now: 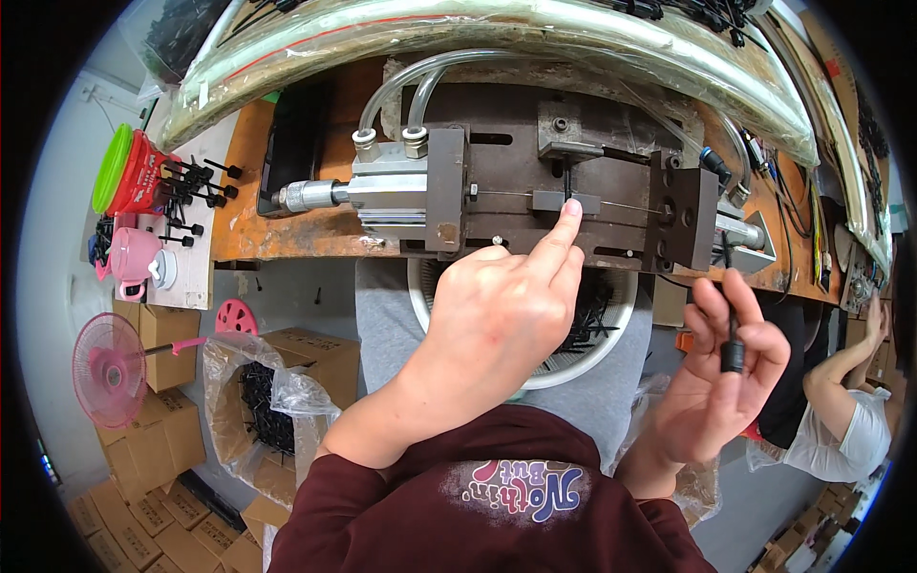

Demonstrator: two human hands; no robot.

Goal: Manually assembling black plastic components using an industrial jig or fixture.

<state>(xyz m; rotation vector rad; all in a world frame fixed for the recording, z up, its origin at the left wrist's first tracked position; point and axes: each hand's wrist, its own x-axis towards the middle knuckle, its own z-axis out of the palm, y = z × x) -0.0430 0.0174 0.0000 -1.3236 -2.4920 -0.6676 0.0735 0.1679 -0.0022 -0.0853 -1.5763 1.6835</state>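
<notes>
My left hand (506, 301) reaches over the bench machine (564, 105) with its index finger stretched out. That fingertip touches the lower end of a thin black rod (567, 178) at a small grey block (546, 201). The other fingers are curled, and their undersides are hidden. To the right, my right hand (721, 368) is raised, its fingers closed around a slim black plastic piece with a thick cylindrical end (733, 357). A metal cylinder with a dark end plate (445, 191) stands left of the block; an upright dark plate (684, 212) stands to its right.
On my lap, a white basket (616, 358) holds black parts. Clear hoses (420, 72) arch over the machine. At left are a red tub (138, 172), a pink cup (136, 256), a pink fan (110, 366) and cardboard boxes (158, 444). Another person (845, 420) sits at right.
</notes>
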